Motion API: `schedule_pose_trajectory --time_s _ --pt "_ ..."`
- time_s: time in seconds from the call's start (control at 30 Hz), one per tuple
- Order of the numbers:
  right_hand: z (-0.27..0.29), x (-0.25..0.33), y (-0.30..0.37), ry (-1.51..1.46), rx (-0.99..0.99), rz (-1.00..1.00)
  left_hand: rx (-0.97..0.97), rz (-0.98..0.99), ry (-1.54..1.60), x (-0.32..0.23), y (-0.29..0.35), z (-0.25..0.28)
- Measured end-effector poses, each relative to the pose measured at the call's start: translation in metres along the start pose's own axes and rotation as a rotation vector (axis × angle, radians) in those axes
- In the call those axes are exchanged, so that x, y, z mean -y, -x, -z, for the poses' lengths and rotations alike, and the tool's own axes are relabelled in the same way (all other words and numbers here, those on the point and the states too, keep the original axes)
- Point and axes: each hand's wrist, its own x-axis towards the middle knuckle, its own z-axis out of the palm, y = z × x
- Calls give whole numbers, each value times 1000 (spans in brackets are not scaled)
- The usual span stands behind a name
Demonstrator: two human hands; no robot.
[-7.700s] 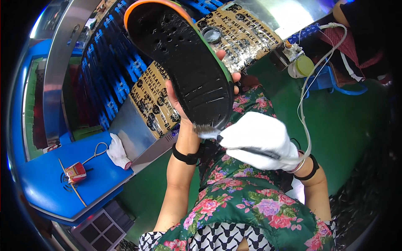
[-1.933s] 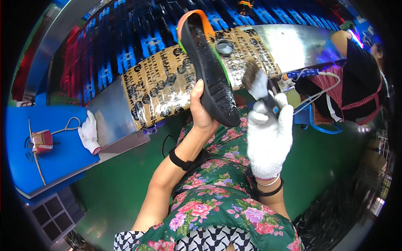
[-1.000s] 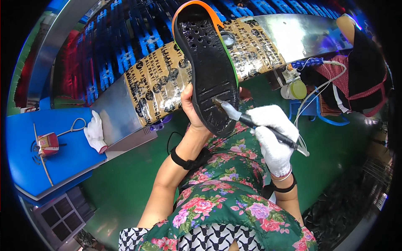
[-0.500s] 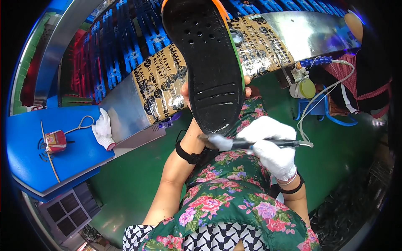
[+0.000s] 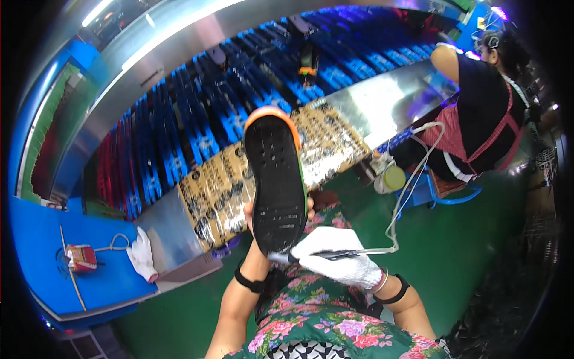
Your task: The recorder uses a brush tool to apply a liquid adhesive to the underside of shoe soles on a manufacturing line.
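Observation:
A black shoe sole [image 5: 277, 179] with an orange and green rim is held lengthwise before me, small holes in its upper half and slots near its lower end. My left hand [image 5: 249, 216] is bare and closed around it from beneath; only fingertips show at both edges, the palm being hidden. My right hand [image 5: 335, 248], in a white knit glove, grips a black-handled brush [image 5: 341, 255]. The brush's pale tip is at the sole's lower end; whether it touches I cannot tell. A thin pale hose [image 5: 391, 230] runs from the handle's end up to the right.
Blue-lit conveyor slats [image 5: 215, 110] carry several shoe pieces. Patterned brown wrap [image 5: 224, 191] covers the metal ledge. On the left blue surface [image 5: 42, 221] lie a white glove [image 5: 141, 254] and a red box [image 5: 81, 258]. A co-worker [image 5: 484, 107] sits at right near a yellow-green container [image 5: 394, 178].
The view has tilted up, showing more conveyor and the co-worker. The sole looks smaller and sits lower in the picture. My gloved hand and brush have shifted left and down.

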Motion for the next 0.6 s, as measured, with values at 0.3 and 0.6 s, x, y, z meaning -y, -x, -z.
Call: schedule_pose_trajectory --time_s 0.3,0.6 --pt "27 19 -35 341 -148 379 -94 -96 85 19 22 -4" --pt "55 52 -1 -174 -118 54 -97 -125 10 24 -15 -69"
